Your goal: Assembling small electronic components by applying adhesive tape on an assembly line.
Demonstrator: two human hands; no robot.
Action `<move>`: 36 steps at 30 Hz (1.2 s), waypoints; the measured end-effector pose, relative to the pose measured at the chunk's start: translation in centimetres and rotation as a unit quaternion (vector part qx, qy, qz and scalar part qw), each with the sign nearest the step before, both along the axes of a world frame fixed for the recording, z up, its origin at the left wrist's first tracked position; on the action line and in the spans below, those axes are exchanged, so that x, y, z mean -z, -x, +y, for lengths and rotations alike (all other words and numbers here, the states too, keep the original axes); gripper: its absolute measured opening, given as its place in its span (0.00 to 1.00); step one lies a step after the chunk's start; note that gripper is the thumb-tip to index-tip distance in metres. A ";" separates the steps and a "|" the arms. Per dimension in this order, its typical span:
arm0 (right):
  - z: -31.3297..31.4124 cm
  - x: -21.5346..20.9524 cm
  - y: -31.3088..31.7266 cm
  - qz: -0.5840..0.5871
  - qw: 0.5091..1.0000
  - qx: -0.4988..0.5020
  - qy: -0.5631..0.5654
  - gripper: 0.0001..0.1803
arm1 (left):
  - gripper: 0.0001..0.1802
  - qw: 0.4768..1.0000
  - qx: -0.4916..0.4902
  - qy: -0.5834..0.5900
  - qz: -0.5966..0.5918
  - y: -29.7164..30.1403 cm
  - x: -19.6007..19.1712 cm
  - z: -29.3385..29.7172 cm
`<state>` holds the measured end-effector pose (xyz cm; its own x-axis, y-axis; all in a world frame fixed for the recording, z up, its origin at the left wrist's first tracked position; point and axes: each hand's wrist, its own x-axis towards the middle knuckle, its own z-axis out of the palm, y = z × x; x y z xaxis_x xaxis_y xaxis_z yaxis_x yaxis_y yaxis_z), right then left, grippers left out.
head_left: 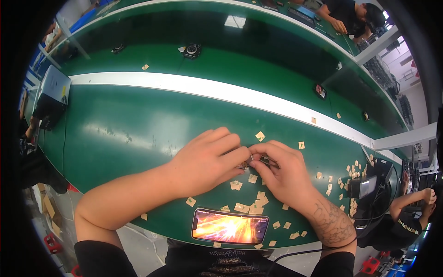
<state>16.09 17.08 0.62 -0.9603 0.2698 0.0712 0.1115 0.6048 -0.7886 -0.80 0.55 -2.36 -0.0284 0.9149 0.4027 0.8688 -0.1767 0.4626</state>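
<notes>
Your left hand [207, 159] and right hand [284, 173] meet fingertip to fingertip, both pinched shut on a small dark metallic part [251, 162] just above the green conveyor belt [138, 124], apparently steadying it amid scattered tan paper squares [251, 203].

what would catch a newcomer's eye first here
Probably the lit phone lying flat at the near edge of the green bench. Just beyond it, the left hand and right hand meet over a small part, with tan paper squares littered around them.
</notes>
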 end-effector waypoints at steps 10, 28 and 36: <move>-0.2 -0.4 0.1 -0.042 0.999 0.032 0.004 0.10 | 0.20 1.000 -0.016 -0.006 -0.015 -0.4 -0.1 0.0; 1.0 -0.4 0.2 0.017 0.997 0.048 -0.066 0.09 | 0.16 1.000 -0.017 0.013 -0.011 -1.3 0.0 -0.2; 1.4 -0.3 0.4 -0.015 0.999 -0.006 -0.039 0.12 | 0.16 0.998 -0.004 -0.013 0.057 -0.8 0.1 0.1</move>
